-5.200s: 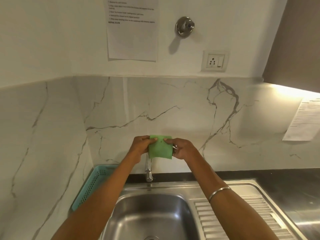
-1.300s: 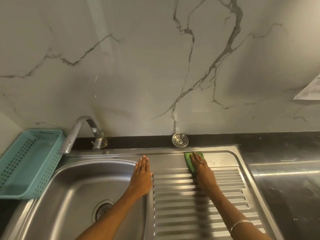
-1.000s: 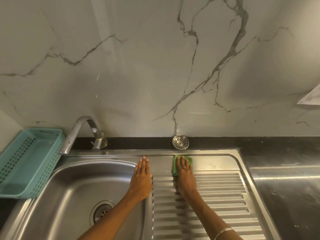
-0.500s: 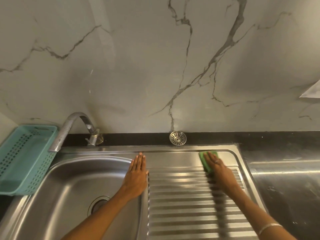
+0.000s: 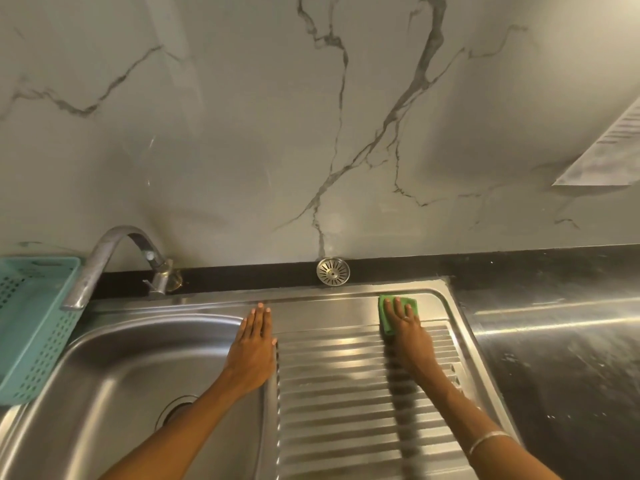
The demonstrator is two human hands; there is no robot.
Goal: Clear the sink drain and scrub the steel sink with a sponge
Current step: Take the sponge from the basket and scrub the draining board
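Note:
The steel sink [image 5: 104, 375] has its bowl on the left and a ribbed drainboard [image 5: 346, 393] on the right. My right hand [image 5: 407, 332] presses a green sponge [image 5: 386, 315] flat onto the far right part of the drainboard, fingers straight over it. My left hand [image 5: 254, 344] lies flat on the rim between bowl and drainboard. The drain opening [image 5: 175, 408] shows at the bowl's bottom, partly behind my left forearm. A round steel drain strainer [image 5: 332, 271] leans against the wall on the black ledge behind the sink.
A curved steel tap [image 5: 104, 261] arches over the bowl's far left corner. A teal perforated basket [image 5: 31, 323] stands left of the sink. Dark wet countertop [image 5: 554, 358] extends to the right. A paper sheet [image 5: 609, 150] hangs on the marble wall at upper right.
Over the last second my right hand slid the sponge from the drainboard's far left to its far right. My left hand has stayed flat on the rim.

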